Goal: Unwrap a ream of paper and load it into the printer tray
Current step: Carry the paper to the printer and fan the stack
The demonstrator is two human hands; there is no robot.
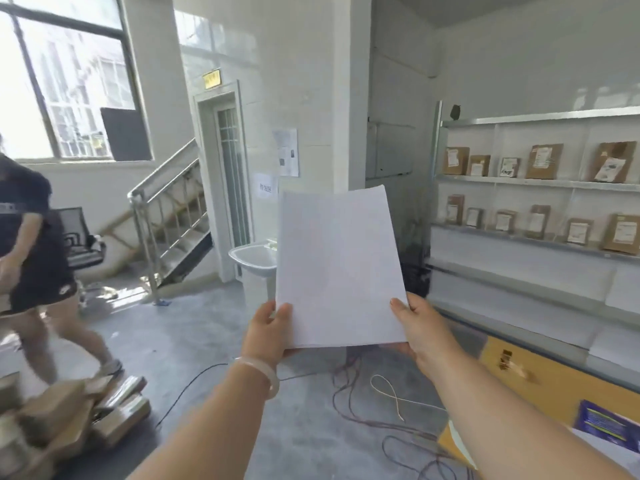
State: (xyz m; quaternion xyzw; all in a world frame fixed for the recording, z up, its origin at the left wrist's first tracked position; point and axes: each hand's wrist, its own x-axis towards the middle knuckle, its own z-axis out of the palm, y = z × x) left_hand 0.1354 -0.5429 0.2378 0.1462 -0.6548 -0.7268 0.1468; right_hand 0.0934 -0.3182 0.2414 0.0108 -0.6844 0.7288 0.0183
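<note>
At the far left of the frame a second person in dark clothes is mid-stride on the grey floor, and in the lower left corner lies a heap of brown cardboard wrappings. Behind, left of centre, a metal staircase rises toward the window, with a white washbasin just beside a narrow door. In the middle of the frame the stack of white paper is held upright in the air, tilted slightly, well above the floor. The left hand, with a pale bangle at the wrist, pinches the stack's lower left corner, thumb on the front face and fingers behind. The right hand pinches the lower right corner the same way, thumb lying on the front. Below them, cables trail across the floor. To the right, metal shelves carry brown parcels, and in the lower right corner a yellow surface bears a blue wrapper.
</note>
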